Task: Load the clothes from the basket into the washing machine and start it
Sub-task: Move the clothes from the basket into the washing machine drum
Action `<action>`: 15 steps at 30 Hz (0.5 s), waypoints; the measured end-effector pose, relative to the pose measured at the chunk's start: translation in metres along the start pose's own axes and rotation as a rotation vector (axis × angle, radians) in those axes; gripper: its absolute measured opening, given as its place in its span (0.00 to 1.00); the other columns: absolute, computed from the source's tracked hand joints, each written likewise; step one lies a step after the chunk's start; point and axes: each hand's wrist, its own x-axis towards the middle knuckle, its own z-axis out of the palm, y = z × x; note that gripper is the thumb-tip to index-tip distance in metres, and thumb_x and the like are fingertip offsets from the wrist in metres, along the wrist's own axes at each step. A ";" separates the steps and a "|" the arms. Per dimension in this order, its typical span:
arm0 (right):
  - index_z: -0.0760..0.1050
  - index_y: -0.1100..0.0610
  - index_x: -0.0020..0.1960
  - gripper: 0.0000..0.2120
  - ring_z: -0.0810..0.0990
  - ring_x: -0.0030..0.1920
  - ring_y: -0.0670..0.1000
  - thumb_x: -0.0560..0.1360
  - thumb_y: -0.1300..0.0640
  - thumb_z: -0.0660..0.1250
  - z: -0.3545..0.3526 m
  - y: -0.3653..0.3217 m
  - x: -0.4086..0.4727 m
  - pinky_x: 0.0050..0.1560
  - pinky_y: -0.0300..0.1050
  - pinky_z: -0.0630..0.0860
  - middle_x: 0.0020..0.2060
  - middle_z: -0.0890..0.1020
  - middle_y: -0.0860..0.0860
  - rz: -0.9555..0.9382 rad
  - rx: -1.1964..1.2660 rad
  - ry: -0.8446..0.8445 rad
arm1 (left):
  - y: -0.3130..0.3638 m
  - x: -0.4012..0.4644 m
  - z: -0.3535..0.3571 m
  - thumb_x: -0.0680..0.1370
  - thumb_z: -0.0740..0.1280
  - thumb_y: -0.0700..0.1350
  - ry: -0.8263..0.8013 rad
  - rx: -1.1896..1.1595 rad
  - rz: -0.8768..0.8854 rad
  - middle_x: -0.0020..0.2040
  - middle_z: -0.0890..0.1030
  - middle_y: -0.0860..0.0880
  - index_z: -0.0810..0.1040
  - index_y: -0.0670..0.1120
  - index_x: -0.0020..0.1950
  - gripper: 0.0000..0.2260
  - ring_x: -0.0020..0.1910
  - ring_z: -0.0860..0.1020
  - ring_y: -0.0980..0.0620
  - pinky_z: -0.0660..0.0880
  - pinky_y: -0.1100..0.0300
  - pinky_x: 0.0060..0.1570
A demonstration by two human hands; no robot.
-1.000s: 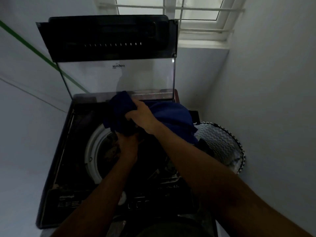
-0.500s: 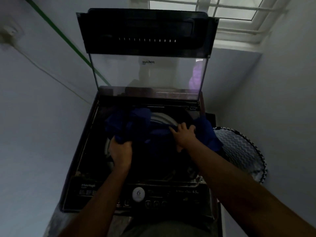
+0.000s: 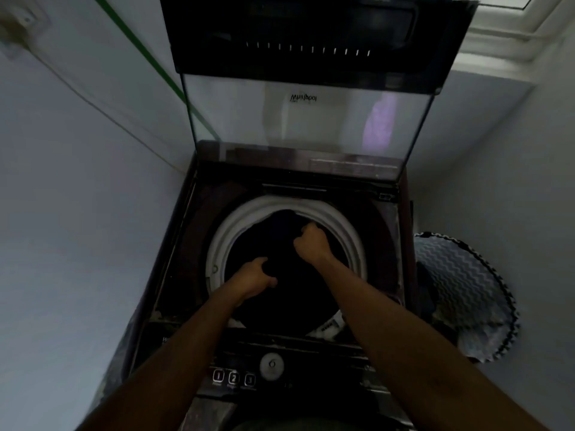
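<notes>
Pushing dark clothes down into the open top-loading washing machine [image 3: 174, 244] with both hands.

Its lid [image 3: 311, 119] stood upright; the basket [image 3: 466, 290] sat just right of the cabinet, cloth seemingly left in it. Inside the drum [image 3: 230, 225], clothes [image 3: 280, 237] lay as a dark mass. The left hand [image 3: 253, 279] and right hand [image 3: 312, 244] were apart, fingers curled into the fabric, though darkness hid the grips. Best to press the load evenly below the rim, then let go.
</notes>
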 end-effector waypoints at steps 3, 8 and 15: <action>0.68 0.62 0.68 0.22 0.76 0.59 0.60 0.74 0.64 0.63 0.004 0.010 0.004 0.58 0.48 0.76 0.62 0.73 0.62 0.016 -0.100 -0.002 | -0.007 0.018 -0.006 0.74 0.69 0.37 0.098 0.123 0.130 0.66 0.74 0.45 0.67 0.45 0.73 0.28 0.62 0.74 0.47 0.70 0.62 0.56; 0.67 0.53 0.72 0.25 0.70 0.66 0.64 0.76 0.54 0.64 0.034 0.036 0.025 0.67 0.55 0.71 0.68 0.68 0.64 0.045 -0.345 -0.265 | -0.033 0.063 -0.012 0.75 0.67 0.46 0.033 0.256 0.098 0.65 0.76 0.46 0.76 0.47 0.67 0.20 0.64 0.76 0.44 0.71 0.58 0.62; 0.41 0.41 0.78 0.37 0.43 0.76 0.67 0.79 0.46 0.61 0.072 0.065 0.053 0.71 0.73 0.49 0.78 0.39 0.57 0.023 -0.608 -0.460 | -0.069 0.104 0.005 0.81 0.63 0.50 -0.265 0.427 -0.068 0.78 0.58 0.44 0.56 0.47 0.78 0.28 0.76 0.59 0.44 0.54 0.52 0.76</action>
